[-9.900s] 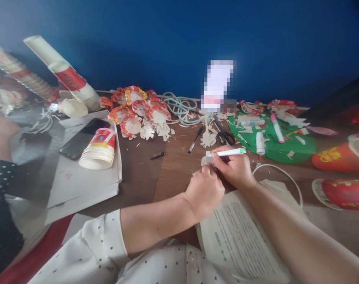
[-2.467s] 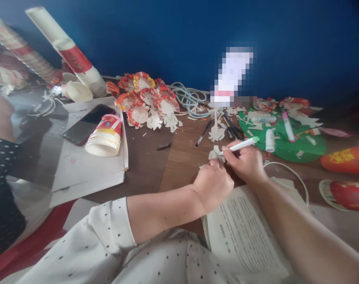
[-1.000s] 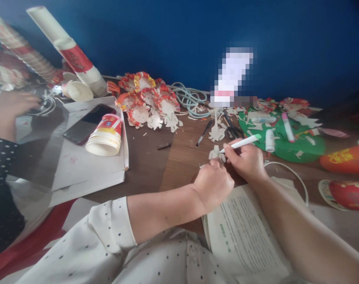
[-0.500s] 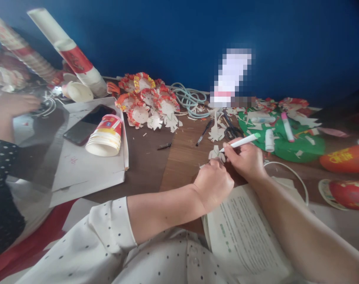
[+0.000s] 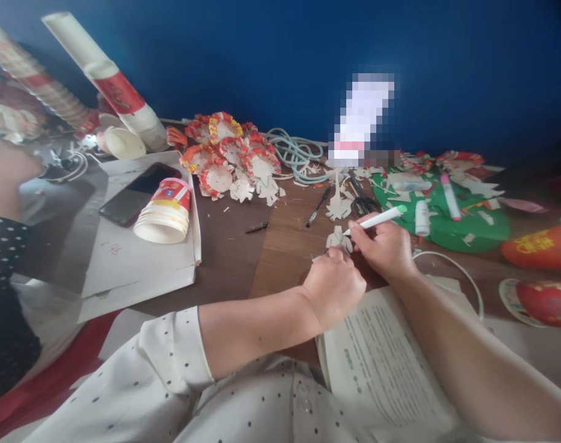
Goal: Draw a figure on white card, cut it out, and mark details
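My right hand grips a white marker with a green end, its tip pointing down-left at a small white paper cutout. My left hand is closed, its fingertips pinching the near edge of that cutout on the brown table. Beyond it lies another petal-shaped paper cutout. Black-handled scissors and a black pen rest close by. An open book with printed text lies under my forearms.
Cut red-and-white paper cups are heaped at the back beside a pale blue cord. Stacked cups and a phone lie on cardboard at left. A green disc bears markers and scraps. A co-worker's arm is at far left.
The co-worker's hand at far left has drawn back toward the left edge. My own hands, the marker and the cutout have barely moved.
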### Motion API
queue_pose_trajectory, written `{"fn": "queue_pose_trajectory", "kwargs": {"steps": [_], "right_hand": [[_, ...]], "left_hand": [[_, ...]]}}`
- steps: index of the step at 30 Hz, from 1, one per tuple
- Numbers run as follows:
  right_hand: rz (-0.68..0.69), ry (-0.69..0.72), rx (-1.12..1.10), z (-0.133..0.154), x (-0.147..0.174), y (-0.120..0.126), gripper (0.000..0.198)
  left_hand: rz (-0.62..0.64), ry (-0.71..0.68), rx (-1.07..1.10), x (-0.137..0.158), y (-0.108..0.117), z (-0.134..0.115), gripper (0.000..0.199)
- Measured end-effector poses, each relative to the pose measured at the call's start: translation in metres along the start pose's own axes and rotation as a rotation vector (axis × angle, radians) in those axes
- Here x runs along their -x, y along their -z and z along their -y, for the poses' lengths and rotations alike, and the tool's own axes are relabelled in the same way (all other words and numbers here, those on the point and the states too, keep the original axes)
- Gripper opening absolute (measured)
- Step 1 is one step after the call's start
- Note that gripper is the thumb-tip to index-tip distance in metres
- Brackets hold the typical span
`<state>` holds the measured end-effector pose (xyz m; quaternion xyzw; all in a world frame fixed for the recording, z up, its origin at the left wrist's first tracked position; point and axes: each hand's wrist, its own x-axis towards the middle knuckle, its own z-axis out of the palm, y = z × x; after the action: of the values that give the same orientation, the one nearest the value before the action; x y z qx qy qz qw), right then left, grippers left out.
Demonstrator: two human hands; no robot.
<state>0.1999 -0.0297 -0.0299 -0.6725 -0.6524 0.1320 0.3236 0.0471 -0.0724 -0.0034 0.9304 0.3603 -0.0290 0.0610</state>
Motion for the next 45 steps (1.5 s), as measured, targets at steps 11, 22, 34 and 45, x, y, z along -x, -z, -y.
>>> {"fn": "queue_pose_trajectory", "kwargs": {"steps": [11, 22, 34, 45], "right_hand": [[0.003, -0.013, 0.001, -0.001, 0.000, -0.001, 0.029], [-0.011, 0.007, 0.000, -0.003, -0.001, -0.003, 0.031], [-0.079, -0.012, -0.103, -0.002, 0.003, 0.010, 0.036], [0.098, 0.065, 0.056, -0.001, 0.011, 0.012, 0.014]], "left_hand": [[0.003, -0.006, 0.011, 0.001, 0.001, 0.000, 0.029], [-0.004, -0.004, -0.013, 0.000, 0.000, -0.001, 0.028], [-0.076, 0.025, -0.060, 0.002, -0.011, -0.002, 0.029], [-0.024, 0.032, -0.072, 0.005, -0.004, -0.006, 0.033]]}}
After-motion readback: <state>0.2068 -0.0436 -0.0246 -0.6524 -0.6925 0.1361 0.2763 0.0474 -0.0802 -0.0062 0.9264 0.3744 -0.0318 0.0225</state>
